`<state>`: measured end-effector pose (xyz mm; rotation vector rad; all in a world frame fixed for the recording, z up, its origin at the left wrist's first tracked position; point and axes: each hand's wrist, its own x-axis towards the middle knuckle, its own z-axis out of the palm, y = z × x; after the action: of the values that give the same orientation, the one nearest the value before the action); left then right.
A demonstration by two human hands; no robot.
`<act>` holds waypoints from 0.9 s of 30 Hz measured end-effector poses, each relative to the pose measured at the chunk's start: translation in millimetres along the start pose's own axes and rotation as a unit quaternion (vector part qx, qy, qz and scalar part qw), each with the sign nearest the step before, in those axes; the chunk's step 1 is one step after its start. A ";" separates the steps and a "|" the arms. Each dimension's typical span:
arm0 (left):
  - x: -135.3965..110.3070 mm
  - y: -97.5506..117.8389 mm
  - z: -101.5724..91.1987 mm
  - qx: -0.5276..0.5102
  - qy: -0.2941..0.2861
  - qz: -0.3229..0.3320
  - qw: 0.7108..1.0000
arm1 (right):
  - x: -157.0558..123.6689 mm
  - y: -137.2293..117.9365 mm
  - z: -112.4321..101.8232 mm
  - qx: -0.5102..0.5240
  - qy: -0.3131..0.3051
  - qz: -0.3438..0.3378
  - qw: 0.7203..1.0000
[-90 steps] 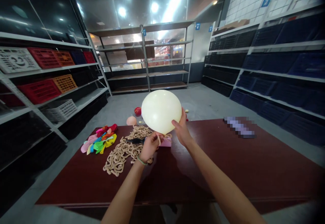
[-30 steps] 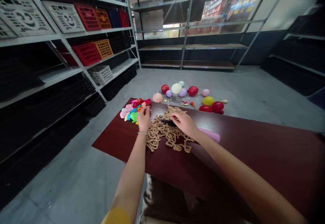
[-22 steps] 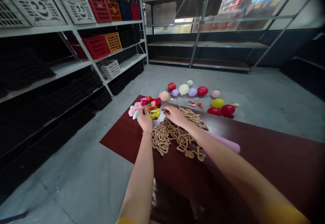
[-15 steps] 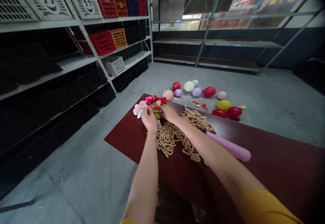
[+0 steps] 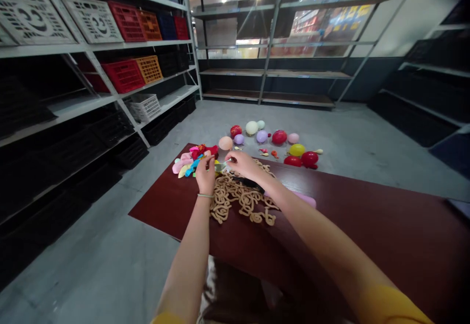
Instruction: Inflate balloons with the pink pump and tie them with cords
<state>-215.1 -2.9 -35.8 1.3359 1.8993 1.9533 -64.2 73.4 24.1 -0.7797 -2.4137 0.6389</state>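
1. A dark red wooden table [image 5: 367, 231] fills the foreground, and the left arm [image 5: 179, 260] and right arm [image 5: 323, 245] reach forward across it, converging near its far edge.
2. A tangled heap of tan twisted balloon chain [image 5: 235, 199] lies directly below the hands.
3. Limp, multicoloured uninflated balloons [image 5: 185, 162] lie just beside the left hand [image 5: 204, 177], whose fingers curl closed; any grip is unclear.
4. The right hand [image 5: 244, 164] reaches left, fingers nearly closed beside a small pale scrap [image 5: 220, 167]; whether they hold it is unclear.
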 end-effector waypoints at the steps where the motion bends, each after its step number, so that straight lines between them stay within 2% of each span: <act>1: -2.9 5.2 3.1 -0.012 -0.035 0.017 0.999 | -9.9 -1.6 -12.1 0.006 0.007 -0.002 1.000; 4: -13.6 24.6 17.6 -0.068 -0.121 0.039 0.990 | -40.7 -3.4 -48.1 0.029 0.024 0.006 0.999; 8: -34.1 63.5 43.1 -0.150 -0.190 -0.011 0.970 | -79.1 2.9 -90.5 0.022 0.048 0.029 0.998; 13: -65.2 108.5 72.6 -0.243 -0.353 -0.098 0.898 | -117.6 17.8 -127.1 0.000 0.092 0.057 0.994; 18: -88.8 121.6 104.3 -0.267 -0.450 -0.208 0.827 | -151.2 22.1 -141.8 0.001 0.134 0.099 0.986; 20: -96.1 123.3 114.7 -0.293 -0.457 -0.257 0.799 | -163.5 19.6 -139.5 -0.016 0.156 0.107 0.982; 23: -105.0 124.6 122.4 -0.357 -0.424 -0.307 0.773 | -179.6 15.7 -128.8 -0.056 0.189 0.077 0.977; 27: -111.0 122.3 118.1 -0.416 -0.344 -0.325 0.777 | -195.0 20.5 -109.2 -0.064 0.224 0.032 0.972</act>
<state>-14.2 -8.2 -6.9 0.7655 0.7796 1.3425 145.5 -6.2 30.9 -0.9434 -2.0346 0.2890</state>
